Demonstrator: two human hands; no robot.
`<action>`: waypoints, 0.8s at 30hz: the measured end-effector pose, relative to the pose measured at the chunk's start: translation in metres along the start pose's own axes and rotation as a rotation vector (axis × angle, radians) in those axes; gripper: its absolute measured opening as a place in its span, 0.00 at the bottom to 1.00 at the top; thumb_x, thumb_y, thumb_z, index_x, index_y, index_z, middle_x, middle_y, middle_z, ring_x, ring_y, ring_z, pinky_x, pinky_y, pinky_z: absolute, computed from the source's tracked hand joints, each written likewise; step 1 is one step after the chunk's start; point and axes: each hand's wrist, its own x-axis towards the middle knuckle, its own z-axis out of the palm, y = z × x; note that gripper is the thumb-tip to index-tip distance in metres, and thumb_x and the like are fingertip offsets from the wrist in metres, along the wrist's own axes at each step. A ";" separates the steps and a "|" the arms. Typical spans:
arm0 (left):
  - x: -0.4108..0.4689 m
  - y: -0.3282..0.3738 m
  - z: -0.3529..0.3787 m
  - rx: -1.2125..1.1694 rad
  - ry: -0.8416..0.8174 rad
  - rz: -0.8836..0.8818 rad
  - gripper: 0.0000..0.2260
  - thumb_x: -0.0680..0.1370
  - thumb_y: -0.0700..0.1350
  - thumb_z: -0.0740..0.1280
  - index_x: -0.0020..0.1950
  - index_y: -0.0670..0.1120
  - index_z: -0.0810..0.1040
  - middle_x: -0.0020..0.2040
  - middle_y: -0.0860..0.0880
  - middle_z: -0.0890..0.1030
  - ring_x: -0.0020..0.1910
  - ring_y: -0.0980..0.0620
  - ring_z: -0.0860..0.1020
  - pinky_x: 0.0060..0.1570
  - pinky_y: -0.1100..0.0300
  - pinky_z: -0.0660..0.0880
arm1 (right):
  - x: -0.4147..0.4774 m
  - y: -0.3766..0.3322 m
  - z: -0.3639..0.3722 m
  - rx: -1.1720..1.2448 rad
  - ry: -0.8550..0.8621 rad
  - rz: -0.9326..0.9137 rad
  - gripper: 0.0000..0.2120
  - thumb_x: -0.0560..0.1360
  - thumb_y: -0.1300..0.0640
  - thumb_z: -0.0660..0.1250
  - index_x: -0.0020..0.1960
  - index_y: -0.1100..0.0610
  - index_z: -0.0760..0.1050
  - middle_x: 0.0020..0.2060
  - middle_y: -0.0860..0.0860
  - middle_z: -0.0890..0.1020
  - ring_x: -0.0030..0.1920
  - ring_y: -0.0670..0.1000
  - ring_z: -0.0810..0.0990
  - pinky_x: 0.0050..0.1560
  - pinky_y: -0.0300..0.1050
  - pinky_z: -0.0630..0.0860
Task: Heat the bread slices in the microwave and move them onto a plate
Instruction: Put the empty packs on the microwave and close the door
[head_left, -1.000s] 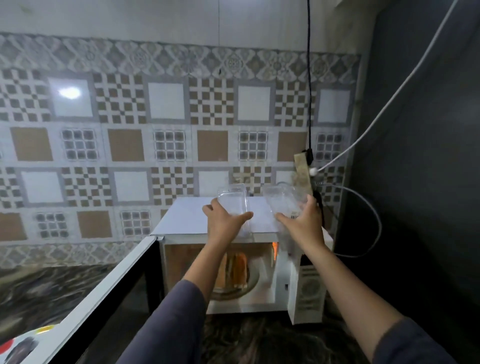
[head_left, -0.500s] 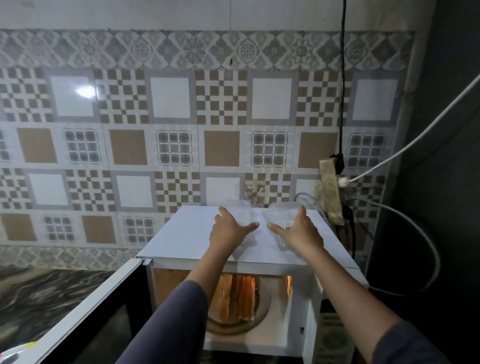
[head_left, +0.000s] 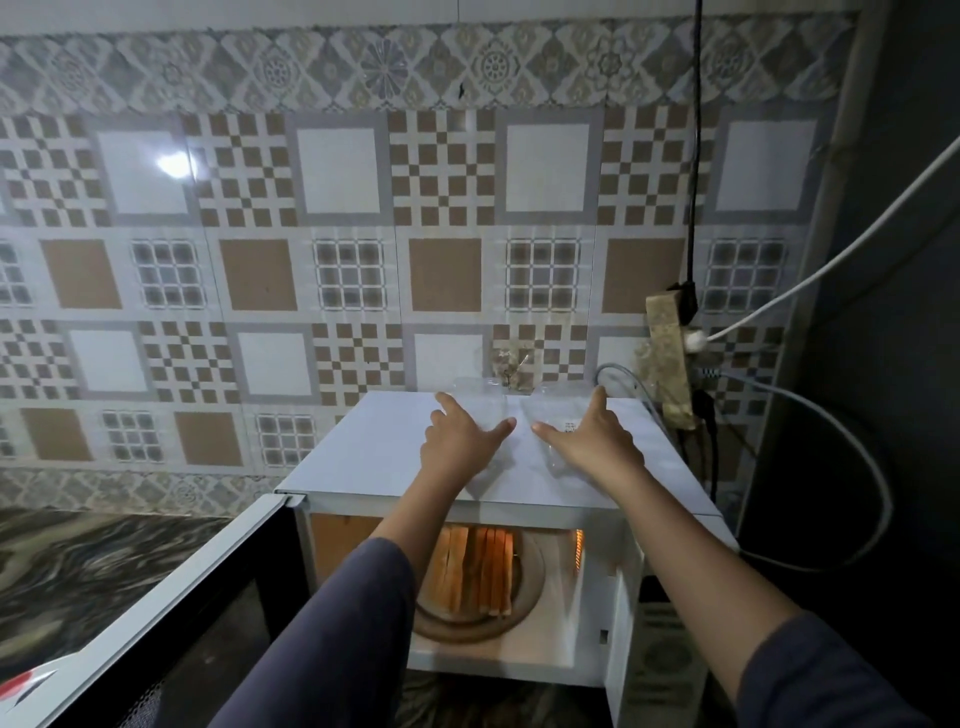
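On top of the microwave (head_left: 384, 452), the left hand (head_left: 460, 441) and right hand (head_left: 592, 441) lie flat on two clear containers (head_left: 483, 404), each grip wide; inside, bread slices (head_left: 480, 569) stand on the turntable plate (head_left: 457, 626), door (head_left: 182, 597) open

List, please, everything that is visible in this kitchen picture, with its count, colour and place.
microwave: one, white, on the counter, door open
bread slices: several, orange-lit, on the turntable inside
turntable: one, brownish, microwave floor
clear containers: two, transparent, on the microwave top
power strip: one, beige, wall at right
cables: at least three, black, white, grey, right side
counter: one, dark marbled, lower left
tiled wall: brown, white, grey, behind
left hand: rests on left container, fingers straight
right hand: rests on right container
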 end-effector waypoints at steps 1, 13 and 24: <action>0.000 0.000 -0.001 -0.011 -0.014 -0.005 0.48 0.71 0.65 0.65 0.76 0.42 0.41 0.76 0.39 0.56 0.72 0.39 0.62 0.68 0.46 0.65 | -0.001 -0.001 0.000 0.011 -0.008 0.000 0.51 0.68 0.32 0.64 0.76 0.52 0.38 0.73 0.56 0.61 0.69 0.62 0.67 0.64 0.58 0.70; -0.008 -0.003 -0.010 -0.054 -0.082 -0.002 0.43 0.75 0.59 0.65 0.76 0.41 0.43 0.76 0.39 0.53 0.74 0.40 0.57 0.70 0.48 0.60 | -0.009 -0.001 0.002 0.123 -0.032 -0.025 0.48 0.71 0.37 0.65 0.76 0.53 0.39 0.74 0.56 0.59 0.71 0.60 0.64 0.67 0.57 0.67; -0.070 -0.015 -0.034 -0.124 0.052 0.136 0.31 0.80 0.53 0.59 0.76 0.41 0.50 0.77 0.42 0.51 0.76 0.43 0.51 0.72 0.49 0.56 | -0.082 0.003 -0.015 0.219 0.175 -0.088 0.33 0.77 0.46 0.61 0.75 0.56 0.51 0.72 0.55 0.63 0.70 0.58 0.64 0.66 0.55 0.67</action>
